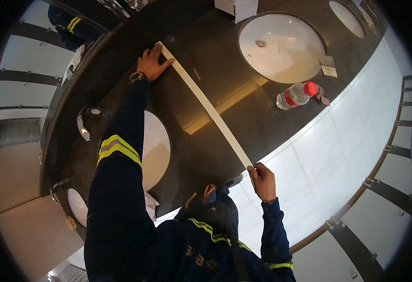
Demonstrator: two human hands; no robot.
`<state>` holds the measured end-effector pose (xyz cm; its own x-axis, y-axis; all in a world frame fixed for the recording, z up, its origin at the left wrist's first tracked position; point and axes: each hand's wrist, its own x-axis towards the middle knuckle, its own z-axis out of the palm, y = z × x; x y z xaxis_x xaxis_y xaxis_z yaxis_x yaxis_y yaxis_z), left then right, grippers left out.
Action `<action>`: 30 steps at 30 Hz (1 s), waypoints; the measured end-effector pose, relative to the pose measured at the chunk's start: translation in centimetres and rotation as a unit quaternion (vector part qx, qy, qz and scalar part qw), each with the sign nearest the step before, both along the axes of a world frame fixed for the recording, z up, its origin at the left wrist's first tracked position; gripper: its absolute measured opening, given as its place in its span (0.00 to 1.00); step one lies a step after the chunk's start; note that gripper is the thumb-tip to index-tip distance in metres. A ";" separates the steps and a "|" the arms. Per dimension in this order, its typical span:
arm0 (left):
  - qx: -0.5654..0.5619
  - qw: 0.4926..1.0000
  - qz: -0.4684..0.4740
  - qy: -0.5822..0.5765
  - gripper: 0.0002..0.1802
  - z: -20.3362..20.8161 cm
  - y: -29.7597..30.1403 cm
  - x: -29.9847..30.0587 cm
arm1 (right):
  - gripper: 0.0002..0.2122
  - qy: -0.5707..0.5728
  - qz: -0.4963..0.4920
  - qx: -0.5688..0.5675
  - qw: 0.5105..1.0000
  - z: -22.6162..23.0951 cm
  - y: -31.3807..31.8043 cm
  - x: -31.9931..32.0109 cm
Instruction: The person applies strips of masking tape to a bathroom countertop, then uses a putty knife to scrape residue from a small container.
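A long, narrow, off-white strip (206, 105) runs straight across the dark countertop (206, 51), from its back to its front edge. I cannot tell whether it is tape or a stiff strip. My left hand (152, 63) lies spread at the far end, its fingertips and thumb touching the strip. At the near end, just past the counter's front edge, my right hand (263, 182) pinches the strip between thumb and fingers. White basins lie on both sides of it: one (156, 150) partly behind my left arm, another (281, 47) to the right.
A clear bottle with a red cap (294, 96) stands right of the strip, near the front edge. Beside it are a dark crumpled piece (322, 95) and a flat greyish piece (328, 66). A chrome tap (83, 123) rises left of my arm. A white box (237, 8) sits at the back.
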<state>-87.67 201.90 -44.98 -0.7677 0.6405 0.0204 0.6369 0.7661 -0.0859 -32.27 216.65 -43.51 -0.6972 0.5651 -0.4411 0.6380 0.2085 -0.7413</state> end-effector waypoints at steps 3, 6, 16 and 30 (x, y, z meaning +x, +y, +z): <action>0.028 0.999 0.001 -0.028 0.49 -0.2 -0.3 -0.2 | 0.16 0.011 0.021 0.046 0.999 -0.7 0.0 -0.2; 0.176 0.977 -0.117 -0.035 0.45 -2.7 -0.6 5.3 | 0.16 0.021 -0.010 -0.013 1.000 -1.3 -0.2 -0.3; 0.078 0.963 -0.202 -0.161 0.52 1.0 -2.0 29.2 | 0.18 0.062 -0.040 -0.031 0.997 -4.0 -0.3 0.6; 0.130 0.937 -0.238 -0.221 0.53 0.5 -1.7 41.0 | 0.16 0.084 -0.032 -0.143 0.986 -4.9 0.7 1.3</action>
<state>-46.69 200.21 -44.45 -0.3666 0.9299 -0.0286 0.8414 0.3446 0.4163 -30.99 217.39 -48.36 -0.7409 0.4798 -0.4700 0.5055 -0.0624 -0.8606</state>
